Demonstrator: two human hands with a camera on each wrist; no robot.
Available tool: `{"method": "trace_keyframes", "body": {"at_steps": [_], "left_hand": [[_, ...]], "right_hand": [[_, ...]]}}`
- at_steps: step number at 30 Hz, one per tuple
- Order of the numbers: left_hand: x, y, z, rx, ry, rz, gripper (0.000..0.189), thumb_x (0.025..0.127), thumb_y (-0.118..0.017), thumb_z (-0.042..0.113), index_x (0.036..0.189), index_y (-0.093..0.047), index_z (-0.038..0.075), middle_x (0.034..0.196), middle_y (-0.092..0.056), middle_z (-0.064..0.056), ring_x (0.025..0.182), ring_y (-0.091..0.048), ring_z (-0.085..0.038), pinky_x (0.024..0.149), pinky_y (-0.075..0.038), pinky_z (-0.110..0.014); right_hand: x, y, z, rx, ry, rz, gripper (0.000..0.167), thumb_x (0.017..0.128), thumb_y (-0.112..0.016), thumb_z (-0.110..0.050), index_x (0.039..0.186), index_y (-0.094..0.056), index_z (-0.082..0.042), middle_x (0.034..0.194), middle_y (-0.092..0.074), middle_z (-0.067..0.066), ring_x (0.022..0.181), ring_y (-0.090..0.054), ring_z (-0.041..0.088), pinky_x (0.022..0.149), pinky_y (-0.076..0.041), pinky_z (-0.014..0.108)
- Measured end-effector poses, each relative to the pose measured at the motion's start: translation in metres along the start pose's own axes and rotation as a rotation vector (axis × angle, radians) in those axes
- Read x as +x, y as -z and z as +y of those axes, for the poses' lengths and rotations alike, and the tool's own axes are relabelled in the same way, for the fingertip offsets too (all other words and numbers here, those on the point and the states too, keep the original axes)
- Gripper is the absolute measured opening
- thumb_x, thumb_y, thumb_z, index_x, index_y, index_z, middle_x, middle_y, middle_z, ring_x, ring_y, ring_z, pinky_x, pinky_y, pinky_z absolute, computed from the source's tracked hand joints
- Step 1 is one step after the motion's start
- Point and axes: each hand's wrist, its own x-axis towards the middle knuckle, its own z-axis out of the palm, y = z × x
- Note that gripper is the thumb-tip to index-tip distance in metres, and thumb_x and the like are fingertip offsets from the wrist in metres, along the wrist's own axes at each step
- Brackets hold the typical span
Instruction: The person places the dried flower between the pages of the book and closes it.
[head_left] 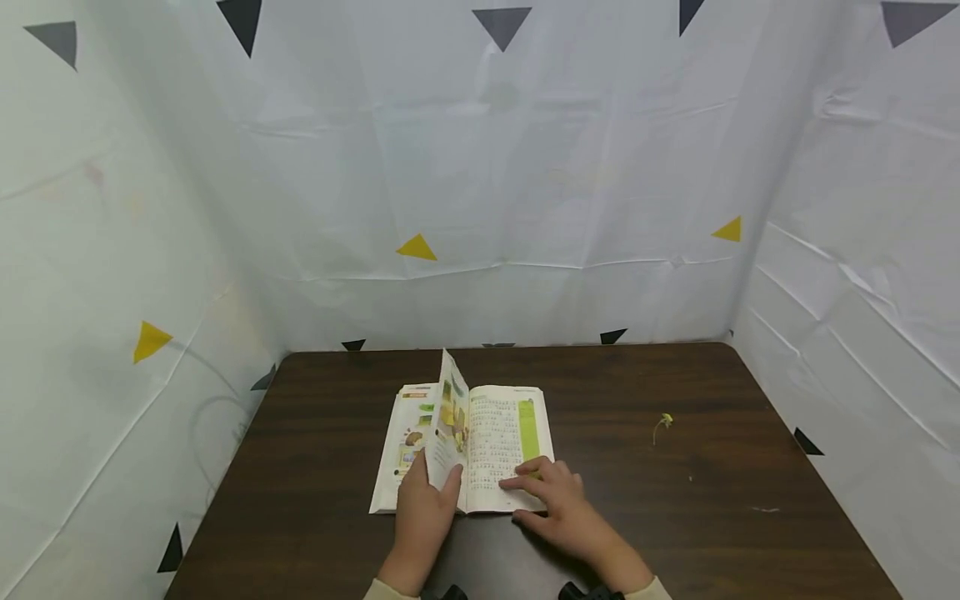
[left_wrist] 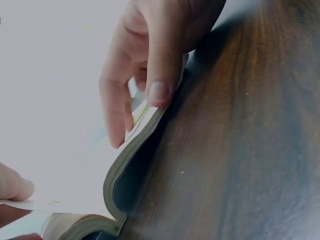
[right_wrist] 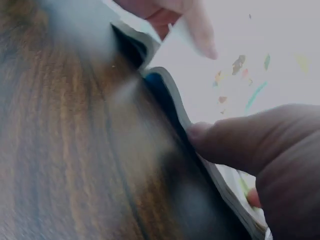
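An open book (head_left: 495, 454) lies on the table, with print and a green strip on its right page and coloured pictures on its left. My left hand (head_left: 426, 512) pinches a raised page (head_left: 450, 417) between thumb and fingers, and the page stands nearly upright near the spine. On the right page rest the extended fingers of my right hand (head_left: 562, 508). The right wrist view shows the right thumb (right_wrist: 225, 142) against the book's lower edge. In the left wrist view the left thumb (left_wrist: 15, 187) lies over the held page, whose printing is washed out by glare.
The dark wooden table (head_left: 300, 500) extends around the book. A small yellow-green sprig (head_left: 663, 422) with a thin curved stem lies to the right. White sheeting (head_left: 495, 183) with grey, black and yellow triangles encloses the table's back and both sides.
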Motion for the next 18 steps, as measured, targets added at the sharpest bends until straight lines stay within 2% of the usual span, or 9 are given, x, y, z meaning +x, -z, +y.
{"method": "trace_keyframes", "body": {"at_steps": [3, 5, 8, 10, 12, 14, 16, 18], "left_hand": [[0.004, 0.006, -0.005, -0.007, 0.024, 0.060, 0.055, 0.095, -0.083, 0.016, 0.145, -0.063, 0.003, 0.136, -0.075, -0.017, 0.128, -0.072, -0.032, 0.102, -0.060, -0.054], [0.009, 0.010, -0.008, -0.028, 0.041, 0.091, 0.055, 0.096, -0.084, 0.015, 0.145, -0.062, 0.006, 0.136, -0.075, -0.014, 0.125, -0.073, -0.029, 0.099, -0.061, -0.051], [0.017, 0.018, -0.013, -0.047, 0.078, 0.127, 0.053, 0.095, -0.085, 0.011, 0.143, -0.062, 0.008, 0.122, -0.077, -0.011, 0.107, -0.076, -0.024, 0.083, -0.063, -0.041], [0.021, 0.022, -0.016, -0.031, 0.095, 0.133, 0.053, 0.093, -0.086, 0.008, 0.141, -0.062, 0.009, 0.110, -0.075, -0.011, 0.092, -0.073, -0.020, 0.071, -0.058, -0.033], [0.023, 0.025, -0.020, 0.033, 0.099, 0.130, 0.056, 0.091, -0.087, 0.007, 0.142, -0.062, 0.008, 0.106, -0.071, -0.011, 0.088, -0.067, -0.020, 0.071, -0.053, -0.032], [0.023, 0.026, -0.024, 0.104, 0.092, 0.120, 0.059, 0.089, -0.088, 0.006, 0.142, -0.064, 0.009, 0.108, -0.067, -0.013, 0.091, -0.061, -0.024, 0.076, -0.048, -0.035], [0.022, 0.026, -0.028, 0.192, 0.066, 0.117, 0.056, 0.087, -0.089, 0.003, 0.138, -0.068, 0.011, 0.118, -0.063, -0.016, 0.100, -0.057, -0.030, 0.083, -0.045, -0.044], [0.018, 0.026, -0.030, 0.271, 0.013, 0.139, 0.049, 0.085, -0.087, -0.004, 0.130, -0.074, 0.014, 0.127, -0.060, -0.019, 0.111, -0.054, -0.038, 0.093, -0.038, -0.057]], "right_hand": [[0.000, 0.001, -0.005, -0.095, -0.118, -0.015, 0.054, 0.090, -0.091, -0.033, 0.140, -0.073, -0.036, 0.136, -0.061, -0.001, 0.108, -0.045, 0.014, 0.083, -0.025, 0.035], [0.001, 0.002, -0.006, -0.123, -0.172, -0.032, 0.056, 0.090, -0.090, -0.037, 0.143, -0.071, -0.038, 0.136, -0.059, -0.001, 0.107, -0.044, 0.014, 0.083, -0.025, 0.036], [0.001, 0.003, -0.006, -0.126, -0.201, -0.056, 0.057, 0.091, -0.089, -0.039, 0.145, -0.070, -0.038, 0.138, -0.057, 0.000, 0.108, -0.043, 0.015, 0.083, -0.025, 0.036], [0.001, 0.003, -0.006, -0.117, -0.197, -0.066, 0.057, 0.092, -0.089, -0.039, 0.145, -0.069, -0.037, 0.140, -0.057, 0.001, 0.110, -0.043, 0.015, 0.084, -0.025, 0.036], [0.001, 0.003, -0.005, -0.111, -0.194, -0.063, 0.057, 0.092, -0.089, -0.038, 0.145, -0.070, -0.036, 0.140, -0.057, 0.001, 0.110, -0.043, 0.015, 0.084, -0.025, 0.036], [0.001, 0.003, -0.005, -0.105, -0.188, -0.054, 0.056, 0.091, -0.089, -0.037, 0.144, -0.070, -0.036, 0.139, -0.057, 0.001, 0.109, -0.042, 0.015, 0.084, -0.025, 0.037], [0.001, 0.003, -0.005, -0.102, -0.182, -0.048, 0.056, 0.091, -0.089, -0.037, 0.144, -0.070, -0.036, 0.138, -0.057, 0.001, 0.108, -0.042, 0.015, 0.083, -0.024, 0.037], [0.001, 0.003, -0.005, -0.104, -0.172, -0.042, 0.057, 0.090, -0.090, -0.037, 0.143, -0.071, -0.036, 0.137, -0.057, 0.000, 0.108, -0.042, 0.014, 0.083, -0.025, 0.037]]}}
